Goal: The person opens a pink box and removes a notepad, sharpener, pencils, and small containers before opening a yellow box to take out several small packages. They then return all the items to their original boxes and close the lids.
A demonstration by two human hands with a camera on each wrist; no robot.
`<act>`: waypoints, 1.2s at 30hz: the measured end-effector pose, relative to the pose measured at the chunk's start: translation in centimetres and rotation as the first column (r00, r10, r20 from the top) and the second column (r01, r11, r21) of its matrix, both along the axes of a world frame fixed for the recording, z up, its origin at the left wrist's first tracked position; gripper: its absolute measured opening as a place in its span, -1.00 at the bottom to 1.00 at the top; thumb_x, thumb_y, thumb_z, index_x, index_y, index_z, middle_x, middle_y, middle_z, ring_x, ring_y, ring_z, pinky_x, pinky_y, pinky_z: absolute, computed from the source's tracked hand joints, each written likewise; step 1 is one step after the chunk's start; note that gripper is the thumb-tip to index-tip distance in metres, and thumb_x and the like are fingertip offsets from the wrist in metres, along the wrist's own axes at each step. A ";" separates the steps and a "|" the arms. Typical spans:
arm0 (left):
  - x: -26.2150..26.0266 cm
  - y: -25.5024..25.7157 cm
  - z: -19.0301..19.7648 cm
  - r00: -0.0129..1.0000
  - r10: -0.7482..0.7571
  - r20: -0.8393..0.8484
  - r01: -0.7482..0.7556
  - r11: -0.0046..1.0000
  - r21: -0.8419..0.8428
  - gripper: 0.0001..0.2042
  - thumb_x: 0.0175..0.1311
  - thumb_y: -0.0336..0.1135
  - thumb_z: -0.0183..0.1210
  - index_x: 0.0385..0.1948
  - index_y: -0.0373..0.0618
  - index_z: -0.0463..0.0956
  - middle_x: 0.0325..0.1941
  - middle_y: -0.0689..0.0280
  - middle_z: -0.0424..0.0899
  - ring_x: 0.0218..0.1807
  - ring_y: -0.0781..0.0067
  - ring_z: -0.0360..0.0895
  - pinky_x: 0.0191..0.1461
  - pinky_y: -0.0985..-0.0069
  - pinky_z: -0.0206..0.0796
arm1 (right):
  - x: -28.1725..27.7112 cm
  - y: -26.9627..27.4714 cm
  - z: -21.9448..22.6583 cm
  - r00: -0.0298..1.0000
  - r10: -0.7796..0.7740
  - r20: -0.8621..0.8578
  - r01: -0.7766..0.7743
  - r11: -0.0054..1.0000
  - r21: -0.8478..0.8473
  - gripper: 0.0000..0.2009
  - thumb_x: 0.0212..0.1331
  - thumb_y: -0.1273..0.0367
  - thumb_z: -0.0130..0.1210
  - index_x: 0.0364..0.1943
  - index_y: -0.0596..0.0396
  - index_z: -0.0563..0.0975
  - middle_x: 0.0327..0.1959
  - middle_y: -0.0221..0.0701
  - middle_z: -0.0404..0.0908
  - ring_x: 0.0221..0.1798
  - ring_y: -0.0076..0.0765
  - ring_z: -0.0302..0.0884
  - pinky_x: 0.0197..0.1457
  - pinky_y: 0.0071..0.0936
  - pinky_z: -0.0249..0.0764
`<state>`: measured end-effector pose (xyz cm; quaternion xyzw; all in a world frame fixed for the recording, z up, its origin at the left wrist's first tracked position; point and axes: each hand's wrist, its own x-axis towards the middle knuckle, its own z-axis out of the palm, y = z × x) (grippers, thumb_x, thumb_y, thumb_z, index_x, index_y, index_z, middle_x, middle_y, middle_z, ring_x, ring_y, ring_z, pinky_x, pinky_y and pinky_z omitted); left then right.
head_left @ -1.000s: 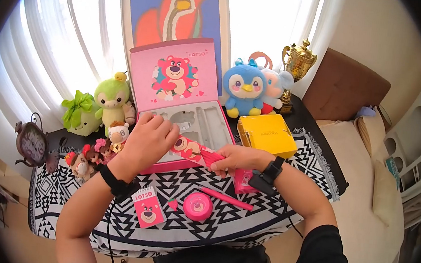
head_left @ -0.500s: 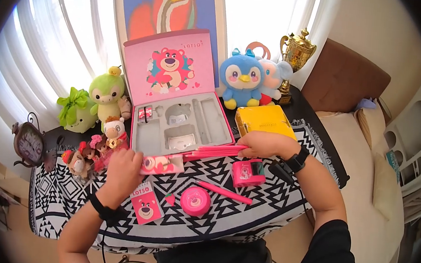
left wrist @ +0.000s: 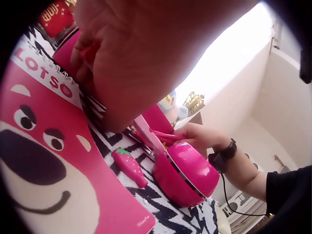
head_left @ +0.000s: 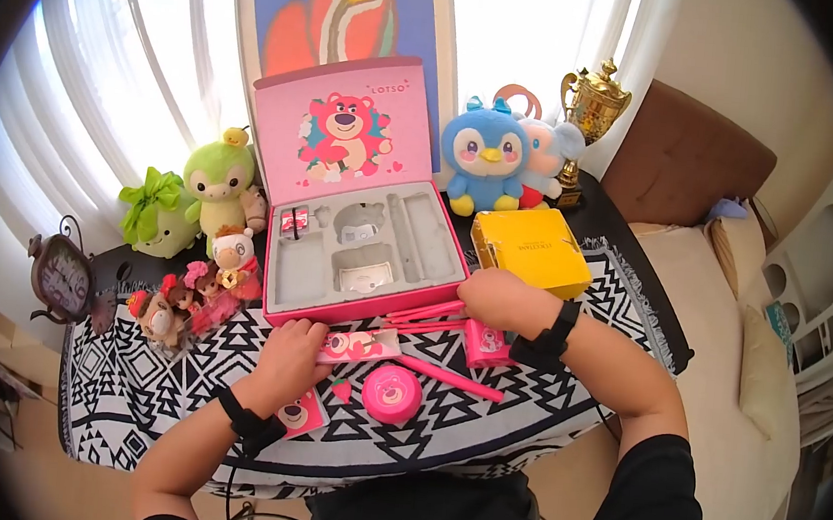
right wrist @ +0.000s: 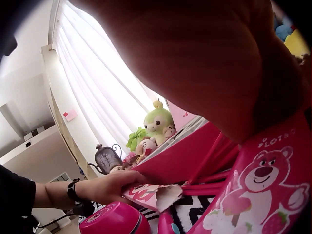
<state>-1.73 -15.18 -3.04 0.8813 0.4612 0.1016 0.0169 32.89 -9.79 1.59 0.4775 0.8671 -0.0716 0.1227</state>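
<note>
Pink printed bear wrapper [head_left: 359, 345] lies centre frame on the patterned tabletop [head_left: 522, 408], pinched by your left hand [head_left: 291, 356]. Your right hand [head_left: 494, 299] grips thin pink sticks [head_left: 424, 315] beside the open gift box [head_left: 363, 245].

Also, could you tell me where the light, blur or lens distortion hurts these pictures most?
Head view: fisheye with dark corners, curtains blown out by backlight. Left wrist view: left hand and notebook blurred, wall overexposed. Right wrist view: right hand fills the frame, soft, against a washed-out window.
</note>
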 end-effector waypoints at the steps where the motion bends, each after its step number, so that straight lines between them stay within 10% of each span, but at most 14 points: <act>1: 0.1 0.1 0.0 1.000 -0.006 0.026 0.007 1.000 -0.023 -0.55 -0.03 -0.21 0.42 -0.09 -0.17 0.53 -0.21 0.11 0.60 -0.08 0.03 0.57 0.01 0.16 0.42 | 0.0 -0.1 -0.1 1.000 -0.007 -0.008 0.008 0.999 0.032 -0.71 0.22 0.20 0.26 -0.31 0.21 0.68 -0.29 -0.04 0.70 -0.14 0.12 0.69 -0.03 -0.05 0.60; 17: 5.0 1.5 1.4 0.947 -0.124 0.295 0.211 0.935 -0.284 -0.44 0.10 -0.26 0.40 0.17 -0.21 0.49 -0.03 0.04 0.59 0.09 -0.03 0.53 0.21 0.20 0.39 | 1.6 -2.3 1.3 0.970 -0.115 -0.214 0.138 0.986 0.095 -0.70 0.16 0.20 0.32 -0.24 0.18 0.69 -0.28 -0.07 0.69 -0.11 0.13 0.67 0.00 -0.06 0.59; 25: 6.7 2.1 1.4 0.920 -0.166 0.355 0.273 0.921 -0.277 -0.44 0.06 -0.29 0.42 0.15 -0.19 0.49 -0.03 0.02 0.57 0.10 -0.07 0.51 0.23 0.18 0.38 | 5.0 -6.8 1.1 0.938 0.152 -0.311 -0.133 0.988 0.082 -0.24 -0.06 0.25 0.48 0.27 0.29 0.44 0.21 -0.07 0.51 0.30 0.08 0.44 0.37 -0.18 0.40; 36: 9.7 2.2 2.7 0.881 -0.268 0.390 0.374 0.899 -0.227 -0.51 0.13 -0.21 0.39 0.09 -0.23 0.53 0.06 0.00 0.59 0.15 -0.07 0.51 0.24 0.17 0.38 | 8.5 -9.5 2.2 0.935 -0.094 -0.342 0.102 0.995 0.004 -0.37 -0.01 0.14 0.45 0.11 0.23 0.55 -0.01 -0.13 0.61 0.12 0.01 0.56 0.19 -0.18 0.50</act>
